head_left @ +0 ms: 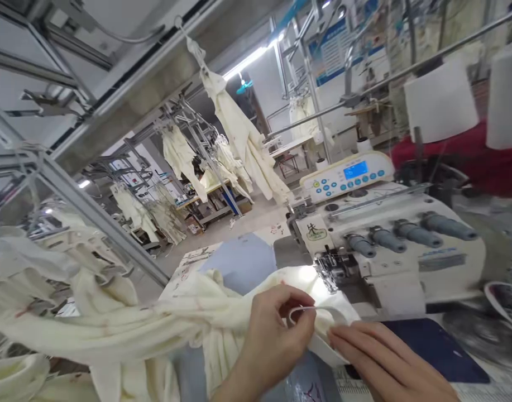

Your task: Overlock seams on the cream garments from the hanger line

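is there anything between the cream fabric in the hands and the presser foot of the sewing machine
Nothing visible. The left hand pinches the edge of the cream fabric, the right hand lies flat on it, and the cloth runs up to the presser foot of the sewing machine over a lit, bare bed.

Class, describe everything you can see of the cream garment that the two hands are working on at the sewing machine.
The cream garment is soft, knit-looking cloth, bunched and creased, draped leftward from the sewing machine bed across the table. Faint reddish marks show on it. Its near edge lies just before the presser foot under bright lamp light. The left hand pinches a narrow white strip looped at that edge; the right hand lies flat, fingers pressing the cloth down.
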The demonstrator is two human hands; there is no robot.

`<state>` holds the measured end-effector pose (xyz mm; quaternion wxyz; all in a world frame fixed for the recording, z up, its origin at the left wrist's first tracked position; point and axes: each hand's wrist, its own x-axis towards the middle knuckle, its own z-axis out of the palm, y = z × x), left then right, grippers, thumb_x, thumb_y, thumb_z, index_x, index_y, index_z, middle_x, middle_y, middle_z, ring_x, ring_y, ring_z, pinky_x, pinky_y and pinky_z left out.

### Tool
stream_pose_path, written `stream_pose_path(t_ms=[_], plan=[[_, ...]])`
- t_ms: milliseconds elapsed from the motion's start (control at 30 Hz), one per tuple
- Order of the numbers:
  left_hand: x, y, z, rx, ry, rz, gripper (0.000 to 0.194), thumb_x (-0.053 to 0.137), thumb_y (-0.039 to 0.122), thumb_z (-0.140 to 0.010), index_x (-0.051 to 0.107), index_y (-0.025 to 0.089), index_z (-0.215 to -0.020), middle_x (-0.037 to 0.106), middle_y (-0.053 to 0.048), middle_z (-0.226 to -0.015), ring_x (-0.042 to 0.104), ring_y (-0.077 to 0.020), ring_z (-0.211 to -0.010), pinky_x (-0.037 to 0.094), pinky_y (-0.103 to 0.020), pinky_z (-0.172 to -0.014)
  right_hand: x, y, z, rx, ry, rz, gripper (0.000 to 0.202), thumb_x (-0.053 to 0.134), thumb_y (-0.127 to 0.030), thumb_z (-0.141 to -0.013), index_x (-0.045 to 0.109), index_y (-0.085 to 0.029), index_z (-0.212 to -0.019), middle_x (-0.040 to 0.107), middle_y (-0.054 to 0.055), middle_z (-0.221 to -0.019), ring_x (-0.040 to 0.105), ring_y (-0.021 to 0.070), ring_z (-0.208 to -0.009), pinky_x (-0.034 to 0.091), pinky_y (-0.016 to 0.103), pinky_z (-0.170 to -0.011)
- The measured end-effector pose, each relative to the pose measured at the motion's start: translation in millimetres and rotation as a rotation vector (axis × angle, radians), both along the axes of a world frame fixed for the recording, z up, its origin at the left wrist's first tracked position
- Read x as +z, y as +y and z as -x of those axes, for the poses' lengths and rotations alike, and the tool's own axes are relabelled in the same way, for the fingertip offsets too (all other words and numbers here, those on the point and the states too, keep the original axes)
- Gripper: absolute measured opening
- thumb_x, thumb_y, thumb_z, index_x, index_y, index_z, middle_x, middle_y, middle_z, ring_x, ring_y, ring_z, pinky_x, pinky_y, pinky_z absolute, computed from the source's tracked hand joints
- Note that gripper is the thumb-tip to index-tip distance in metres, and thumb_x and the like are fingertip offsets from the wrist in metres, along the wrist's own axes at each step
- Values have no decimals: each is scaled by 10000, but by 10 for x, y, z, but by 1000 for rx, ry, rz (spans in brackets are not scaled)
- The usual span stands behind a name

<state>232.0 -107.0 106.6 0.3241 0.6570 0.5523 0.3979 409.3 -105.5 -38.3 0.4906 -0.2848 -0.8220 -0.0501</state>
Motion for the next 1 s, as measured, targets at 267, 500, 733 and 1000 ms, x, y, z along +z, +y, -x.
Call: stream_pose_path(t_ms=[267,500,733,1000], plan=[[68,296,-26,7,250,-142,66,665,132,-739,713,171,-764,680,-9,-738,583,-129,-680,441,-234,-650,165,172,1,138,139,62,303,529,-168,-908,640,-212,-1187,620,43,-1212,586,163,-1088,541,215,-888],[146,490,-60,-82,477,-81,122,665,149,-778,768,202,-740,663,-10,-714,552,-134,-674,406,-252,-664,375,438,-41,226,217,67,234,540,-203,-911,660,-247,-1108,681,13,-989,607,133,-915,547,164,-720],[-185,752,-71,-110,385,24,117,660,183,-736,775,185,-718,667,8,-667,524,-107,-600,368,-219,-571,288,522,-190,170,141,29,293,563,-182,-883,614,-220,-1170,662,41,-994,577,147,-895,547,192,-718],[-231,703,-81,-32,323,19,111,652,185,-726,762,178,-709,665,11,-660,520,-94,-585,350,-201,-538,127,541,-303,150,174,30,242,594,-277,-881,665,-242,-1110,661,72,-1071,606,213,-956,536,337,-815]])
